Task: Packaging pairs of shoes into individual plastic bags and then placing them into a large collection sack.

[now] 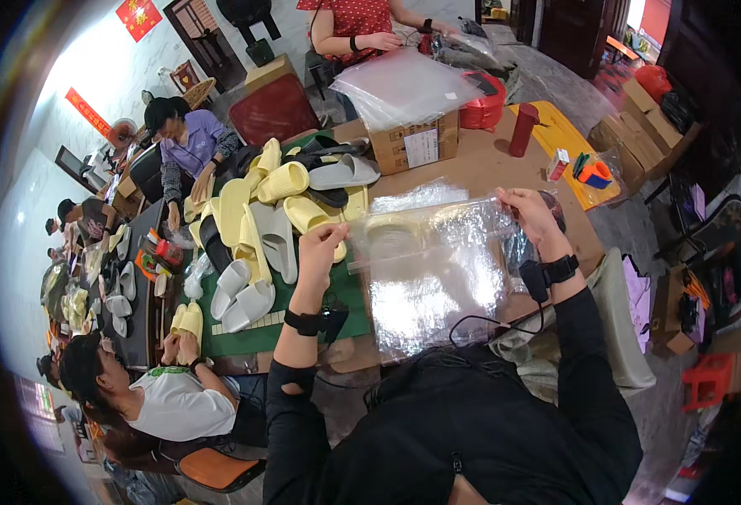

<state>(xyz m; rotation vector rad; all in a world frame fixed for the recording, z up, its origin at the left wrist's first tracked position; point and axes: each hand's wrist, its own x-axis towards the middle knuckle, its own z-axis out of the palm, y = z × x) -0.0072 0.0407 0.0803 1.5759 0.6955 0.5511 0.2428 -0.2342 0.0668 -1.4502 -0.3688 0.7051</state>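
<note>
A clear plastic bag [463, 227] is stretched between my two hands over the table. My left hand [323, 246] pinches its left end, beside the pile of slippers. At the other end, the fingers of my right hand [528, 212] grip the bag's upper corner. Beneath it lies a shiny stack of clear plastic bags [438, 303], and the see-through layers make their edges hard to tell apart. Yellow, grey and black slippers [237, 204] are heaped to the left on a green mat [320, 305]. A pair of light grey slippers [248, 305] lies at the near side of that heap.
Beyond the bags stands a cardboard box [395, 150] topped with clear plastic sheets [408, 80]. A dark red cylinder [523, 130], a small box [558, 164] and tape rolls [593, 172] are at the right. Co-workers sit at left; another person [362, 29] is across the table.
</note>
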